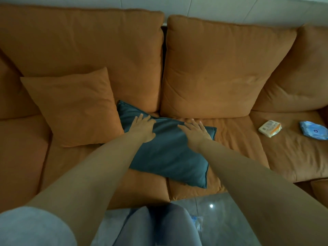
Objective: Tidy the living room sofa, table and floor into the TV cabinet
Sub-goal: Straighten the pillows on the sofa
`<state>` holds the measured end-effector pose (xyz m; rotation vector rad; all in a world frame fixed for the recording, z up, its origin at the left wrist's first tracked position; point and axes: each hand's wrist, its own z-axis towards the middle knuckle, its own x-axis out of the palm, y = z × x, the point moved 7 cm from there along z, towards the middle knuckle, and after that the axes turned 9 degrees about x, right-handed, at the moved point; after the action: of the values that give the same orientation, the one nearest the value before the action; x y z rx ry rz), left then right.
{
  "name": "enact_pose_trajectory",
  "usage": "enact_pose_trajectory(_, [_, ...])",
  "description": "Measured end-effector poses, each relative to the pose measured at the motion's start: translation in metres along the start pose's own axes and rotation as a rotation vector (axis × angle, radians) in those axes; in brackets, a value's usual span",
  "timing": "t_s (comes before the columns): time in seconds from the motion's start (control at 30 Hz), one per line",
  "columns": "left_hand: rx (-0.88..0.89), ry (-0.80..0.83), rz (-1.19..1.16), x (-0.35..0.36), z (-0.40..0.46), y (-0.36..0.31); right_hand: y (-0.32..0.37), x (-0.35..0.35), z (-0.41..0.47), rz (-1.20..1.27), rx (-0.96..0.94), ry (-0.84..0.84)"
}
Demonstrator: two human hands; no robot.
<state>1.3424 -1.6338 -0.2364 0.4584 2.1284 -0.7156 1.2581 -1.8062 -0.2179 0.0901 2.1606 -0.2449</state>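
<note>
The person has bare arms, and each bare hand, left hand (142, 128) and right hand (196, 131), wears nothing. A light grey short sleeve (33, 228) covers the left shoulder. Grey soft trousers (159, 226) cover the legs.

Running off the frame on both sides of the hands: orange sofa (221, 132). Hiding under the left hand (142, 127) and forearm: part of the teal cushion (165, 153). Sliding past the edge far beyond the right hand (196, 131): blue packet (313, 130), lettering too small to read. Showing only partly below the forearms: crumpled plastic (197, 222), blurred.
</note>
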Motion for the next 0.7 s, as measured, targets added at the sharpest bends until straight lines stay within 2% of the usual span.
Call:
enact_pose_trajectory(0.17, [-0.014, 0.006, -0.100, 0.004, 0.019, -0.002, -0.013, 0.008, 0.020, 0.001, -0.014, 0.076])
enact_pose_trajectory(0.37, [-0.113, 0.027, -0.132, 0.021, 0.045, 0.004, -0.026, 0.011, 0.066, 0.069, -0.058, 0.083])
enact_pose_trajectory(0.53, [-0.165, 0.047, -0.168, 0.048, 0.080, 0.002, -0.043, 0.042, 0.103, -0.010, -0.141, 0.216])
enact_pose_trajectory(0.7, [-0.210, 0.011, -0.244, 0.075, 0.116, 0.007, -0.053, 0.078, 0.144, -0.059, -0.147, 0.270])
